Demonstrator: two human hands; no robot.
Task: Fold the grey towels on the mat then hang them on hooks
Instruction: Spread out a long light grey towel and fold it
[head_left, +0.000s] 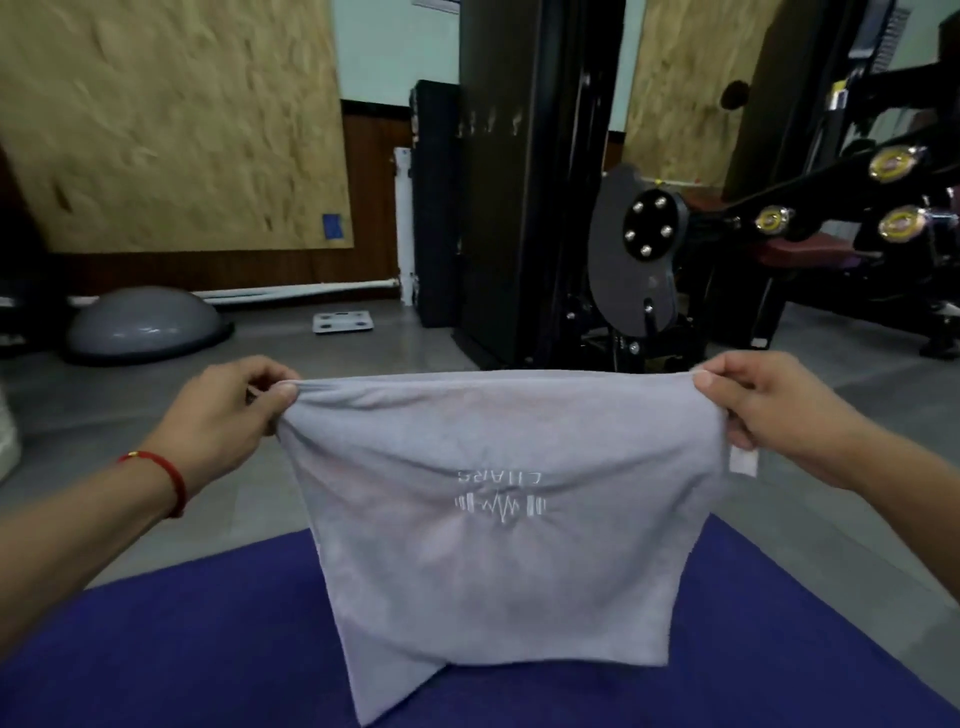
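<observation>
A grey towel (498, 545) with white upside-down embroidered lettering hangs stretched between my hands above the blue mat (208, 649). My left hand (228, 415), with a red string on its wrist, pinches the towel's top left corner. My right hand (769, 410) pinches the top right corner, where a small white label hangs. The towel's lower edge hangs loose over the mat, its left bottom corner drooping lowest. No hooks are visible.
A dark gym machine (524, 182) with a weight stack stands straight ahead on the grey floor. A grey balance dome (145, 325) and a white scale (343, 322) lie to the left. More black equipment (857, 218) fills the right.
</observation>
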